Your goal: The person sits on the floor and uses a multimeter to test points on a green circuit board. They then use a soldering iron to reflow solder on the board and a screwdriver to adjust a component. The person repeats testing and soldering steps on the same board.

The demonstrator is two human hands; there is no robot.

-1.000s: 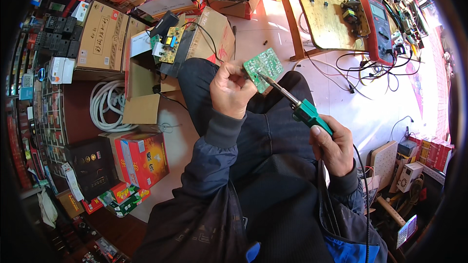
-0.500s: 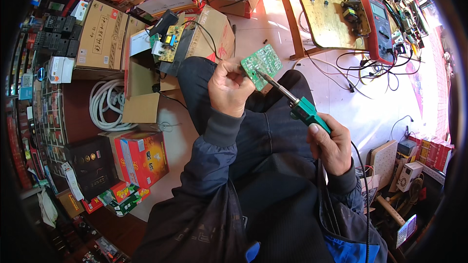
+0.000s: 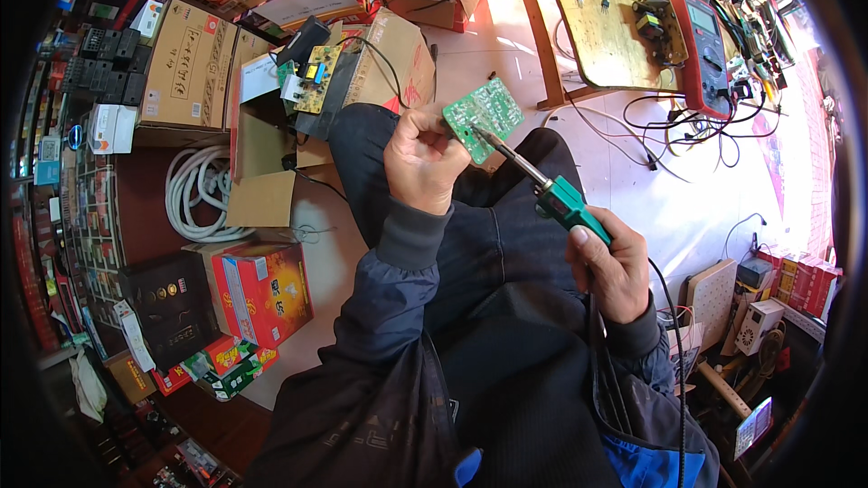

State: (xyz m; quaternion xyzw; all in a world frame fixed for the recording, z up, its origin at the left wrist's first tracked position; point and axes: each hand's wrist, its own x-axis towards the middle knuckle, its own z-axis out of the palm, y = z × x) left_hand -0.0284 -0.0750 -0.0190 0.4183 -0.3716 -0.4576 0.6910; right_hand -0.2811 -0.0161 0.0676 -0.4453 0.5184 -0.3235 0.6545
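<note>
A small green circuit board (image 3: 495, 111) is pinched by its left edge in my left hand (image 3: 421, 163), above my knees. Its solder side, dotted with silvery joints, faces up. My right hand (image 3: 612, 262) is wrapped round the green handle of a soldering iron (image 3: 565, 202). The iron's metal shaft slants up and left, and its tip meets the lower part of the board near my left fingers. From the handle a black cord runs down past my right sleeve. Whatever is on the board's underside is hidden.
On the left stand an open cardboard box (image 3: 262, 199) with a yellowish circuit board (image 3: 319, 79) on top, a coiled white hose (image 3: 194, 194) and a red box (image 3: 267, 294). At the upper right, a wooden stool (image 3: 597, 45) bears components and a red multimeter (image 3: 703, 54); cables trail below.
Both hands have shifted very slightly left, with the board and the iron. The tip stays at about the same spot on the board.
</note>
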